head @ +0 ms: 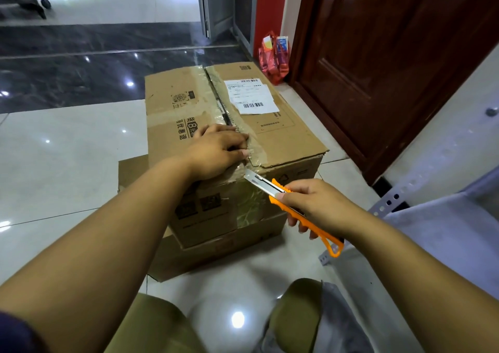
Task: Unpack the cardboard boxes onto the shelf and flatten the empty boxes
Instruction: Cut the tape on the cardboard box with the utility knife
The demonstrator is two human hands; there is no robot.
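Tape-cutting is the step we judge to be in hand. Our left hand [216, 151] rests on the top cardboard box [235, 136], fingers loosely curled at the taped centre seam [225, 104], holding nothing. That box sits on a lower cardboard box [213, 252] on the tiled floor [67, 163], long axis running away from us toward the wooden door [391, 69]. Our right hand [316, 204] grips an orange utility knife [291, 206], blade pointing up-left at the near end of the seam. Next, we think, the flaps need parting.
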